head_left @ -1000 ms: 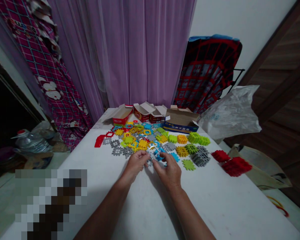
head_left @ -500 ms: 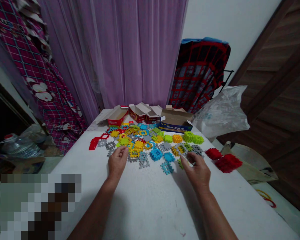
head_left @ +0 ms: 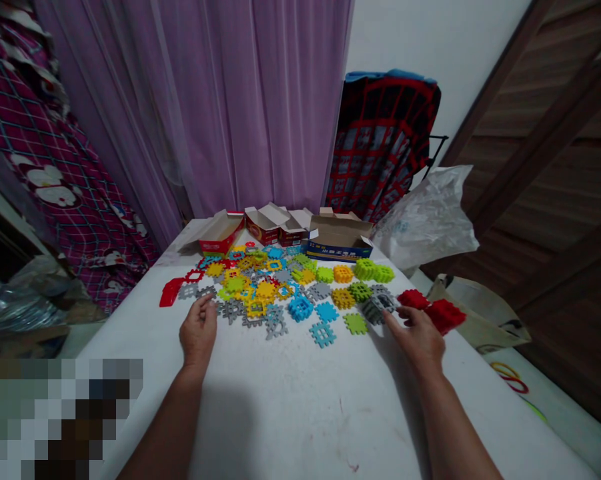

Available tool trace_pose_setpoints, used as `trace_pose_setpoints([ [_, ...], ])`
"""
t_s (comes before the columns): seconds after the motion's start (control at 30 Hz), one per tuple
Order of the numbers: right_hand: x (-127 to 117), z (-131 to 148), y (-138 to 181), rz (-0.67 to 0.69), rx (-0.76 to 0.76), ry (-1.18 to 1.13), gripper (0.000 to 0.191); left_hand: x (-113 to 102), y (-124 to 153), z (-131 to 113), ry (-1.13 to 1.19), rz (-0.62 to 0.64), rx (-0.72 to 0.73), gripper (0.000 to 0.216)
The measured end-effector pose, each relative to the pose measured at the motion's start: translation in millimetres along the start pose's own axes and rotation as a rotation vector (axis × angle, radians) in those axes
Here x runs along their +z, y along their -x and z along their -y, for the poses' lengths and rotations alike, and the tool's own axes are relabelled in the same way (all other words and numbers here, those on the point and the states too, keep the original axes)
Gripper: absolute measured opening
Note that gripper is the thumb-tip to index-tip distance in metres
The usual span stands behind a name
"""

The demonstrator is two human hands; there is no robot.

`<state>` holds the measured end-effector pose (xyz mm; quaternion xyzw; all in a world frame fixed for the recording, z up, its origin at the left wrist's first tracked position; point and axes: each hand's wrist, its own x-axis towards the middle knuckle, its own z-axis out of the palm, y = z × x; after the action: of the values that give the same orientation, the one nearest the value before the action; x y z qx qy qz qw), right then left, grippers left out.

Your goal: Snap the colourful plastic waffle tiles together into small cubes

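At the left edge of the pile, my left hand (head_left: 199,330) is curled with its fingers closed at a grey notched building piece (head_left: 207,292). The fingertips partly cover that piece. On the other side, my right hand (head_left: 421,339) has thumb and fingers apart beside a stack of grey building pieces (head_left: 379,307). The thumb tip is against the stack's near edge, and the top piece is tilted. Just right of that hand lie stacked red pieces (head_left: 445,316). A flat lime green piece (head_left: 355,324) and a blue window piece (head_left: 323,335) lie between my hands.
A mixed pile of building pieces (head_left: 265,290) covers the table's middle. Open cardboard boxes stand behind it, including a red box (head_left: 221,235) and a blue box (head_left: 337,251). A clear plastic bag (head_left: 430,217) hangs at the right edge, above a beige bag (head_left: 485,313).
The view has swung slightly right. My right hand has moved right and brought a grey piece onto the grey stack. My left hand has shifted left to a grey piece.
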<state>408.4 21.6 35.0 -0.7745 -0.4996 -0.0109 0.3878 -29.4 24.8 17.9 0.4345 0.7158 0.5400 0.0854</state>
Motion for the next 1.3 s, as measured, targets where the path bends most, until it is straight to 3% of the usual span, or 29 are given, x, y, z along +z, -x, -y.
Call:
trace_pose_setpoints([
  [0.9, -2, -3, 1, 0.037, -0.020, 0.054, 0.064, 4, -2, 10, 0.037, 0.040, -0.019, 0.040],
  [1.03, -5, 4, 10, 0.016, -0.003, -0.024, 0.053, 3, -2, 8, 0.040, 0.039, -0.024, 0.040],
  [1.13, 2, 13, 21, 0.150, 0.026, -0.225, 0.049, 3, -2, 9, 0.037, 0.043, -0.030, 0.040],
  [1.3, 25, 29, 28, 0.412, 0.124, -0.506, 0.060, 3, -2, 6, 0.053, 0.048, -0.045, 0.041],
])
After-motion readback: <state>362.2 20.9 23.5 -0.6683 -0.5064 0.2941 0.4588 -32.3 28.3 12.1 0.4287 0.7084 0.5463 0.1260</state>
